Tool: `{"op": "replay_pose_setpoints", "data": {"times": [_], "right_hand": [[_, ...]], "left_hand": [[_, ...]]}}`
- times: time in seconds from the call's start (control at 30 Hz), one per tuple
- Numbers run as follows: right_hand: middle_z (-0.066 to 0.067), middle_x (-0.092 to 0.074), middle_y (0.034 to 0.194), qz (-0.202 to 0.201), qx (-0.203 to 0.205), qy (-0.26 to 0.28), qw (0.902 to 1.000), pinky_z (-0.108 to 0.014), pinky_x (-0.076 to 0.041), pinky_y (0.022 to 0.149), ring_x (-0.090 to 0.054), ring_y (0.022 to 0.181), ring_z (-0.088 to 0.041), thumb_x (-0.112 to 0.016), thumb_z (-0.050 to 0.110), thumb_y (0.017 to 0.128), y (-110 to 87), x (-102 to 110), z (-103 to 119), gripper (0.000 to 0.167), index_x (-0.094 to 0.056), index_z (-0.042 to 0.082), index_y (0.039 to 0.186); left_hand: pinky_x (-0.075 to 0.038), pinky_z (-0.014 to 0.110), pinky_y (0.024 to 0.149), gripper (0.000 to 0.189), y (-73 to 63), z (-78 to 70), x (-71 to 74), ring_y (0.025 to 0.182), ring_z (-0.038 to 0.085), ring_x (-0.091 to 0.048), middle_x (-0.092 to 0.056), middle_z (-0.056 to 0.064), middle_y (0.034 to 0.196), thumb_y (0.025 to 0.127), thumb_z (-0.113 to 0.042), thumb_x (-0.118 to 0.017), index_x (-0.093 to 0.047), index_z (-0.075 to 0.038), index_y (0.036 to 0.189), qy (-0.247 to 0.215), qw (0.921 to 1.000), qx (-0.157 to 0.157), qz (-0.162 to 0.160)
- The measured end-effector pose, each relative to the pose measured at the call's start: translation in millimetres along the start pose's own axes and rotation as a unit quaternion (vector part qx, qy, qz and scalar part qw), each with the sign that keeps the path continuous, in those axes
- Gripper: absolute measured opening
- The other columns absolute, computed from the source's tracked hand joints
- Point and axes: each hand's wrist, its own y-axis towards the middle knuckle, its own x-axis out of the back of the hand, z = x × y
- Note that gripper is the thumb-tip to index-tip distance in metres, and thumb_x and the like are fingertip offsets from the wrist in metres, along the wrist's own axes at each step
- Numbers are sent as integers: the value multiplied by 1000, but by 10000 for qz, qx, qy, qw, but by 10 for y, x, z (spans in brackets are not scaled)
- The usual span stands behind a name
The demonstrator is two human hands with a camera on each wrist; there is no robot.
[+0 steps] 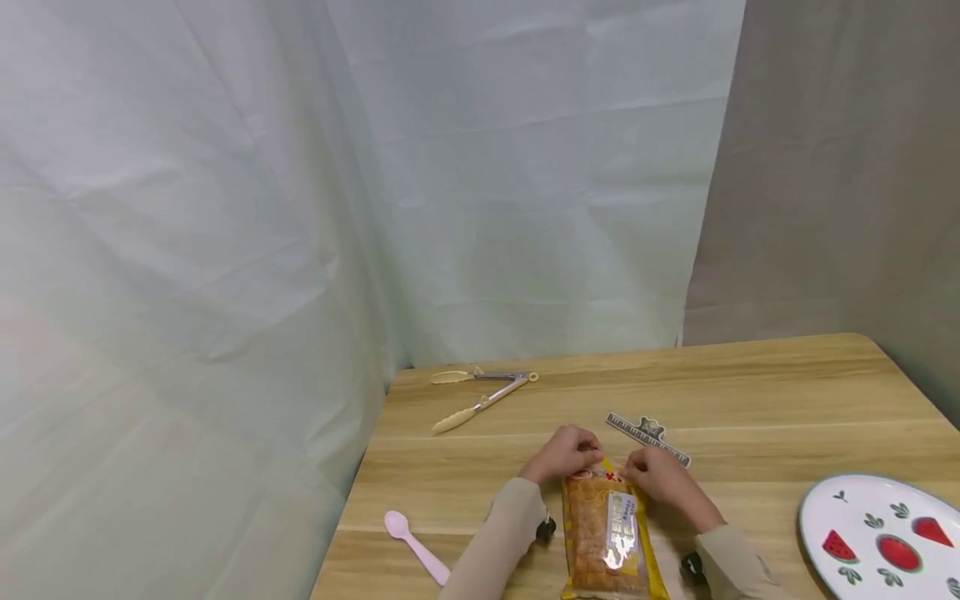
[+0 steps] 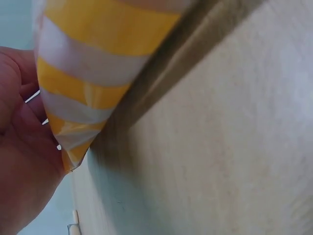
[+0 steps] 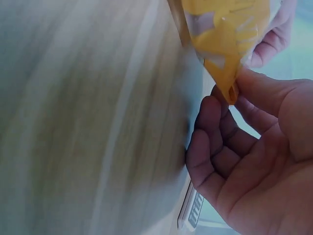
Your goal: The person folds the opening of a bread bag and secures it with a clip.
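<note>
At the table [image 1: 772,400], 2 hands [image 1: 564,455] [image 1: 664,482] pinch a packet [image 1: 588,529].

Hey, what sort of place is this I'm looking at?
Probably a makeshift filming or demonstration corner rather than a working kitchen: plain fabric sheets hang behind and to the left of a wood-grain table, where kitchen tongs lie spread open.
</note>
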Motion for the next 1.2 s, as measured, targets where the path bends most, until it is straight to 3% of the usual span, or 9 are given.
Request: {"op": "replay_pose_setpoints", "data": {"times": [0.13,0.6,0.77,1.07,1.2], "right_hand": [[6,-53,62,-19,60,49,10000,-27,-39,53,-45,58,-11,-70,6,92,-23,35,-34,22,-69,10,71],[5,-56,65,-87,-149,-67,9998,-28,-39,56,-46,62,-13,-71,7,91,-47,73,-24,20,-69,10,72],[3,-60,71,-125,-177,27,9998,-28,-44,58,-50,65,-14,-71,5,90,-39,114,-43,12,-70,7,78],[-1,-61,78,-639,15,-244,9977,-33,-50,63,-56,71,-17,-71,5,90,68,334,-48,4,-69,1,90],[-12,-62,87,-784,28,-316,9964,-41,-54,68,-61,78,-25,-73,4,88,128,429,-55,19,-66,-8,102]], "left_hand": [[-49,19,68,13,13,24,-7,72,1,-57,-69,-5,81,99,-8,-65,-76,-3,94,196,9996,-115,-141],[-49,19,74,9,25,44,-40,76,0,-59,-72,-5,85,96,-9,-70,-77,-6,93,563,9966,-209,-566],[-48,19,72,10,17,48,-47,74,0,-56,-69,-7,83,97,-10,-69,-77,-6,93,542,9970,-101,-544],[-48,19,74,11,18,54,-37,76,1,-56,-69,-8,84,98,-11,-68,-77,-7,94,516,9974,-64,-503],[-48,20,74,11,29,49,-39,76,1,-55,-68,-9,84,98,-11,-68,-77,-8,93,487,9974,-37,-526]]}}
